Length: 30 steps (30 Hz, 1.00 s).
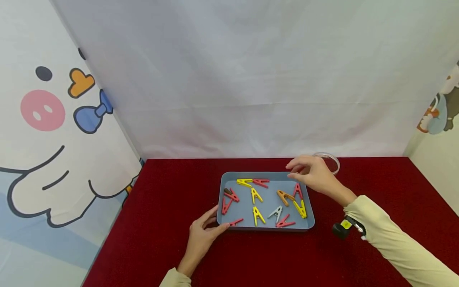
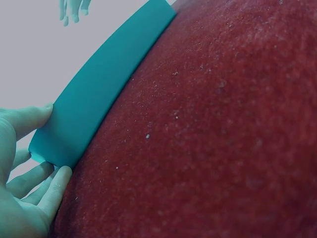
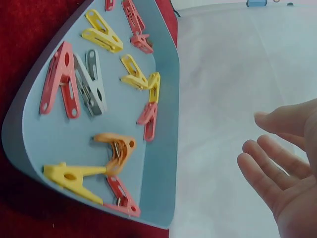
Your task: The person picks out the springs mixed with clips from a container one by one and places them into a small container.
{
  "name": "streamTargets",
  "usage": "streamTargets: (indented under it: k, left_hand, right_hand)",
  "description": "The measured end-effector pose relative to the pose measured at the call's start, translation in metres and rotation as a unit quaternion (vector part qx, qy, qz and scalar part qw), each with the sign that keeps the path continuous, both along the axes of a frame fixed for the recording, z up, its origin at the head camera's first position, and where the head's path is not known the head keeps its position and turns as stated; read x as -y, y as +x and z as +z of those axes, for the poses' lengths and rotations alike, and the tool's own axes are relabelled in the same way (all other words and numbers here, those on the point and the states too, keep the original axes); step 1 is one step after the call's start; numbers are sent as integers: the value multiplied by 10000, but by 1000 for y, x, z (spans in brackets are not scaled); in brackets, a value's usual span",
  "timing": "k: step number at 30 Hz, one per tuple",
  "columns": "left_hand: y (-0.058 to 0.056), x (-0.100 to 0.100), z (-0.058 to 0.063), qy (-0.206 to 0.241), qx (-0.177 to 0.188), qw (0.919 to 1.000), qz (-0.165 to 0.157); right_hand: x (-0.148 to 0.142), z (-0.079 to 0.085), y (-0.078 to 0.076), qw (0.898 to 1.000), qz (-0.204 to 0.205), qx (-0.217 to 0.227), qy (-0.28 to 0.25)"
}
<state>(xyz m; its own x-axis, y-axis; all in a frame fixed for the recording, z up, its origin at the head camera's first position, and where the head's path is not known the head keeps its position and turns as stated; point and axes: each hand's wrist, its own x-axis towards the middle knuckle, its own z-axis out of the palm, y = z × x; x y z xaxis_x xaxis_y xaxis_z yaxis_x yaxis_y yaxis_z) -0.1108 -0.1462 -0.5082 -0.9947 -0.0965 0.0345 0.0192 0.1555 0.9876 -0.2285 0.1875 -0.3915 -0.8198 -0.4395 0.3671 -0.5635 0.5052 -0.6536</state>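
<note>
A blue-grey rectangular tray (image 1: 265, 229) holds several plastic clothespins lying apart or overlapping. Among them are a yellow clothespin (image 1: 257, 215), a red clothespin (image 1: 285, 222), a grey clothespin (image 1: 277, 212) and an orange clothespin (image 1: 281, 195). My left hand (image 1: 201, 235) holds the tray's near left corner, thumb on the front wall and fingers along the left side. In the left wrist view, its fingertips meet the tray wall (image 2: 99, 84) close to the cloth. Over the tray's far right corner hovers my right hand (image 1: 313, 173), fingers loosely bent and nothing between them.
A clear round rim (image 1: 337, 163) shows partly behind my right hand. Dark red cloth (image 1: 172, 191) covers the table, and a white curtain (image 1: 251, 79) hangs along its back edge. A cartoon-printed panel (image 1: 53, 167) stands at the left.
</note>
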Motion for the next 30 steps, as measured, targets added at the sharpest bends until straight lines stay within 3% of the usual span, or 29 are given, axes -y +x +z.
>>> streamTargets:
  k: [13,16,20,23,30]
  left_hand:
    - [-1,-3,3,92,-96,9999,-68]
    - [-1,-3,3,75,-9,10000,12]
    - [1,-1,9,-7,248,9997,69]
    - [2,1,9,-71,298,9995,54]
    - [0,-2,1,98,113,9999,47]
  right_hand:
    - [22,-8,-8,9992,232,301,-77]
    - [30,1,-4,9989,289,357,-68]
    - [42,1,-6,9978,441,472,-115]
    - [46,-11,-14,9969,487,590,-177]
    - [56,-22,-14,9956,673,590,-265]
